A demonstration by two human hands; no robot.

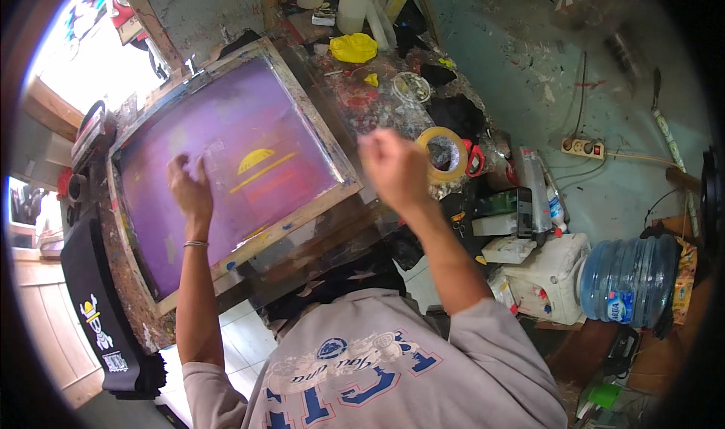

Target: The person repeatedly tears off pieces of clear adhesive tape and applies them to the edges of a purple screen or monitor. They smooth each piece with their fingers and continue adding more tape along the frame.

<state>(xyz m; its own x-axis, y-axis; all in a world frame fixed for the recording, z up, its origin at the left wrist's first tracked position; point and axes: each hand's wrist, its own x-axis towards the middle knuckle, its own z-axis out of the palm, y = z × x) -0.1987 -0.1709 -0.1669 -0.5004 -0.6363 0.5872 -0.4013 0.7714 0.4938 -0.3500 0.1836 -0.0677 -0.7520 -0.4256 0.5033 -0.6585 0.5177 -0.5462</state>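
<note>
A wood-framed printing screen [153, 180] with purple mesh lies tilted across the bench before me; a yellow half-round and a stripe show on it. My left hand [190, 188] is over the left part of the mesh, fingers apart and holding nothing that I can see. Whether it touches the mesh is unclear. My right hand [393, 168], blurred, is just right of the frame with its fingers curled; whether something small is between them cannot be told. Beside it, on the right, lies a roll of tape [463, 157], with red-handled scissors [474, 158] against it.
Behind stand plastic bottles [352, 10] near a yellow crumpled piece [353, 48]. A round tub [412, 87] sits on the paint-stained bench. Dark printed fabric [105, 315] hangs at the left edge. At right are a white container [552, 279], a water jug [626, 282] and a power strip [583, 147].
</note>
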